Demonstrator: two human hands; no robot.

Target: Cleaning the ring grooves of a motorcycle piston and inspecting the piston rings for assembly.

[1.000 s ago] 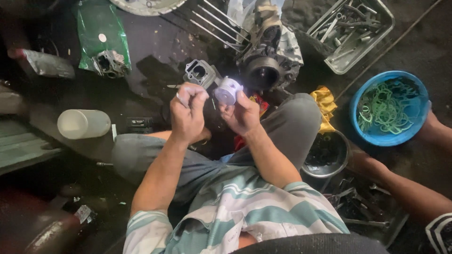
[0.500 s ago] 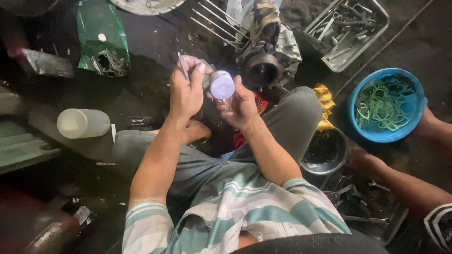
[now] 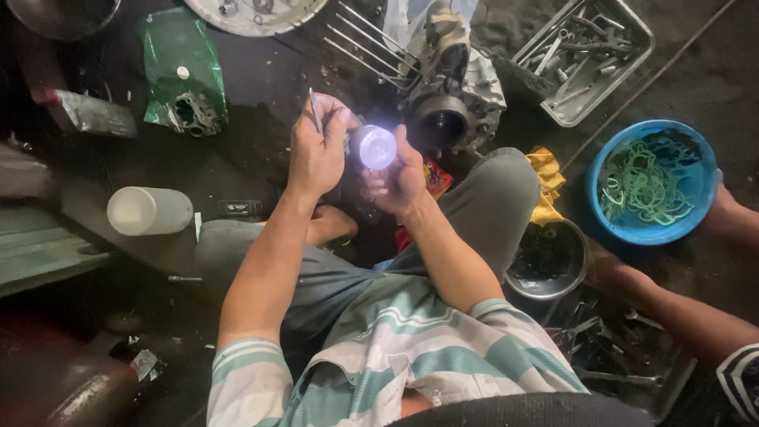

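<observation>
The left hand [image 3: 316,154] pinches a thin metal tool [image 3: 314,109]; the right hand [image 3: 399,178] curls closed around a round shiny part [image 3: 373,147], raised above the knees. The engine block [image 3: 443,119] crowds just beyond; darker floor [image 3: 261,87] lies open leftward.

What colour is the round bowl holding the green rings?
The bowl is blue; the head view shows it best, at the right.
</observation>
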